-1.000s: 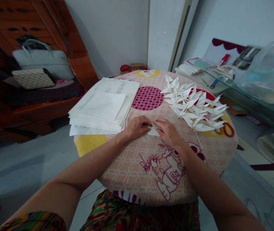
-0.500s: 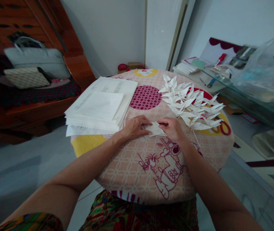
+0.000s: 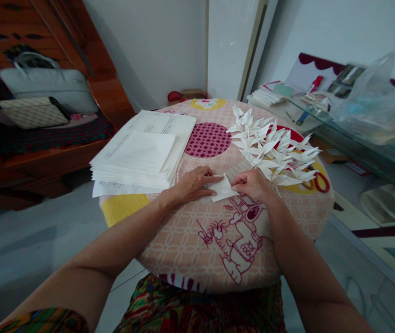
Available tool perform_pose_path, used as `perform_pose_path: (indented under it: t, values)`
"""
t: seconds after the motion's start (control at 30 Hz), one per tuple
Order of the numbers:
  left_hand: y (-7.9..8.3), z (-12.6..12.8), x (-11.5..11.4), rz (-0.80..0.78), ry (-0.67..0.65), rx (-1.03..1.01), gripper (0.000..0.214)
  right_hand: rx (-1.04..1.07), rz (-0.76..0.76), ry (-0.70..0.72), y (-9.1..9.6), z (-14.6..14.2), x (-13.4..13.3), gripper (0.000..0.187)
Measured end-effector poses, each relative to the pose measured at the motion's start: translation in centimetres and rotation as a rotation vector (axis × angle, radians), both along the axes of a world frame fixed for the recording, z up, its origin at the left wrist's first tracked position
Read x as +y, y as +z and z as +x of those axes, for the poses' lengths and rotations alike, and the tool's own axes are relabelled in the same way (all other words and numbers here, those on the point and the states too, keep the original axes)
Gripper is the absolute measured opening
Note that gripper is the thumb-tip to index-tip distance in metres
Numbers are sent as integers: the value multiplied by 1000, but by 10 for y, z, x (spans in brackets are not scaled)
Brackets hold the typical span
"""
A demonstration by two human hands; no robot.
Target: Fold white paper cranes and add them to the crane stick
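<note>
A small folded white paper piece (image 3: 222, 189) lies on the round table (image 3: 183, 249) with its pink patterned cloth. My left hand (image 3: 193, 183) presses its fingers flat on the paper's left edge. My right hand (image 3: 253, 184) pinches the paper's right corner with curled fingers. Just beyond my right hand lies a heap of several folded white paper cranes (image 3: 273, 148). A thick stack of white paper sheets (image 3: 141, 152) sits on the table beside my left hand.
Red-handled scissors (image 3: 318, 182) lie at the table's right edge, partly under the cranes. A glass-topped table (image 3: 357, 120) with books, pens and a plastic bag stands to the right. At left, a wooden bench (image 3: 51, 138) holds bags (image 3: 44, 85).
The paper piece has been turned and folded between my hands, now showing more of its lower flap. The view has shifted slightly left.
</note>
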State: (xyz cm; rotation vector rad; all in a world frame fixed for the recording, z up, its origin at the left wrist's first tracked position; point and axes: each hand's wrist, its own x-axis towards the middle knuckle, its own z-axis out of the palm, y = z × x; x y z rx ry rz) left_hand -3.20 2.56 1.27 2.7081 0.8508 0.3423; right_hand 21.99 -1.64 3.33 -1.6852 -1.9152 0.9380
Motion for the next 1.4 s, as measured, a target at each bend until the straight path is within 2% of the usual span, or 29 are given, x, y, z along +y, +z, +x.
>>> perform_pose_path:
  t: [0.3,0.63,0.93,1.23,1.4]
  values:
    - [1,0,1,-25,-1,-3,51,-26,-24,31,-7,9,3,15]
    - [3,1,0,-31,11,13,51,-30,5,30,-9,10,4,11]
    - [3,3,-1,-21,-7,-10,51,-125,48,8,0,0,0,8]
    - [8,12,-4,-15,19,-6,39,116,-152,60,-6,13,3,13]
    - [9,13,-6,-24,50,-27,42,120,-172,70,-8,15,4,15]
